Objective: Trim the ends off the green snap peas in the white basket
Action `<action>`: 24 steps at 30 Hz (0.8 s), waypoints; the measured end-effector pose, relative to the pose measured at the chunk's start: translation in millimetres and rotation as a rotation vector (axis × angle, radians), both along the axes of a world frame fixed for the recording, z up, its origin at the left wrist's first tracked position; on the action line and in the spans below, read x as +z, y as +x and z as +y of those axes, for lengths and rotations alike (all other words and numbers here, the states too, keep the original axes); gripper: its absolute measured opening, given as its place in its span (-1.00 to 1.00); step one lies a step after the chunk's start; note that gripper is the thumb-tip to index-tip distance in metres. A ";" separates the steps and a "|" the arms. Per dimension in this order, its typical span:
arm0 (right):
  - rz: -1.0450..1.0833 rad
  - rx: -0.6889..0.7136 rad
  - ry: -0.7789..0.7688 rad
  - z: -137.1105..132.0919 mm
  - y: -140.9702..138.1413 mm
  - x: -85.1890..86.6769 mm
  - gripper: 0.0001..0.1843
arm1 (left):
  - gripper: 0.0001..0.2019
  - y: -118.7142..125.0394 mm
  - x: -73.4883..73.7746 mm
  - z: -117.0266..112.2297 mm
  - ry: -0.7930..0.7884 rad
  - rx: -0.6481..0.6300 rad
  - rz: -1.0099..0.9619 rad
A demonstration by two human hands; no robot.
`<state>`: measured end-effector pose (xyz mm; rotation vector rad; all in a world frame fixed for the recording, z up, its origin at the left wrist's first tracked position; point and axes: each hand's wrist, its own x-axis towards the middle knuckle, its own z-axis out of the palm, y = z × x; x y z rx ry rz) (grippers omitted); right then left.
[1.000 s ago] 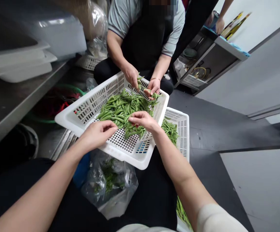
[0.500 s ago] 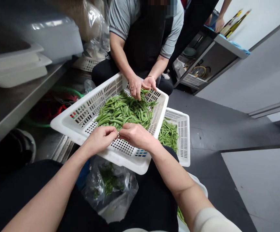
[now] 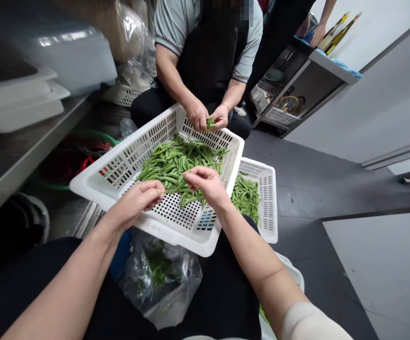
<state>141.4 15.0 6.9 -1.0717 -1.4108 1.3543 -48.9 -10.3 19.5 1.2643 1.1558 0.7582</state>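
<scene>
A white slotted basket (image 3: 95,179) rests on my lap and holds a heap of green pea pods (image 3: 176,163). My left hand (image 3: 136,200) and my right hand (image 3: 205,184) hover over the basket's near half, both pinched on one pea pod (image 3: 173,190) stretched between them. Across the basket a seated person's two hands (image 3: 207,118) hold another pod above the far rim.
A second white basket (image 3: 267,198) with pods lies lower right, beside my knee. A clear plastic bag (image 3: 162,278) with green scraps sits below the basket. A steel shelf (image 3: 17,151) with white tubs is at left; a low metal rack (image 3: 297,94) stands at back right.
My hands have drawn a little apart, the right one lifting up and right with the pod. The other person's hands rose from the heap, holding a pod.
</scene>
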 end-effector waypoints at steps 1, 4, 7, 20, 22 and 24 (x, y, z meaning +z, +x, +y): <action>0.091 -0.064 -0.091 2.8 3.3 0.2 -0.69 | -0.86 -2.7 0.1 0.4 -0.014 -0.011 -0.035; 0.229 -0.108 -0.227 4.9 7.3 2.2 -0.66 | -0.85 -5.4 -2.3 1.4 -0.037 -0.037 -0.027; 0.265 -0.036 -0.253 -1.0 0.6 4.3 -0.64 | -0.83 1.5 -6.4 1.4 -0.118 -0.028 0.022; 0.011 0.506 -0.531 8.3 1.2 6.5 -0.45 | -0.65 11.0 4.9 -1.7 0.328 -0.161 0.191; -0.014 0.485 -0.430 1.3 -6.5 7.9 -0.51 | -0.66 14.2 2.2 -1.8 0.345 -0.053 0.204; -0.030 0.297 -0.262 -8.7 -18.4 8.4 -0.54 | -0.68 19.9 -1.8 -2.0 0.331 0.101 0.183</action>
